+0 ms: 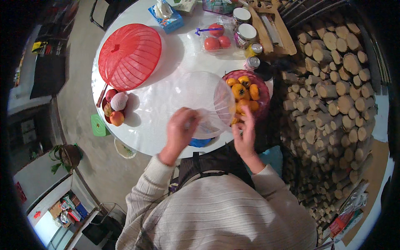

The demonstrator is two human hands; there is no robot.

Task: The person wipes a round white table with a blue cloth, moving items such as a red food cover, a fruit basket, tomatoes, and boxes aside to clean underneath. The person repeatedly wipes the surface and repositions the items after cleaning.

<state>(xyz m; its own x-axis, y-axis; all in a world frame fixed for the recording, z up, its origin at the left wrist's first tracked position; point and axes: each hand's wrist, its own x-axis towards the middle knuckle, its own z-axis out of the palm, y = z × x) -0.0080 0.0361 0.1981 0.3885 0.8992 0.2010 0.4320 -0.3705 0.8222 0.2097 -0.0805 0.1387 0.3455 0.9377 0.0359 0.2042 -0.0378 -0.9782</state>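
A translucent whitish mesh cover [203, 90], round and ribbed, is tilted over the table before me. My left hand [182, 128] is at its near left part, fingers curled in and blurred; whether they grip it is unclear. My right hand [244, 134] has its fingers apart at the cover's right rim, beside a pink basket [264, 90] of orange persimmons [240, 91]. I cannot tell whether it touches the rim. Part of a blue object [200, 142] shows under the cover's near edge.
On the white round table [150, 125] stand a red mesh food cover [131, 56], a bowl with fruit [117, 118], a tissue box [167, 20], a plastic box of tomatoes [215, 40], jars [246, 32] and cans [252, 62]. Stacked firewood [331, 90] lies to the right.
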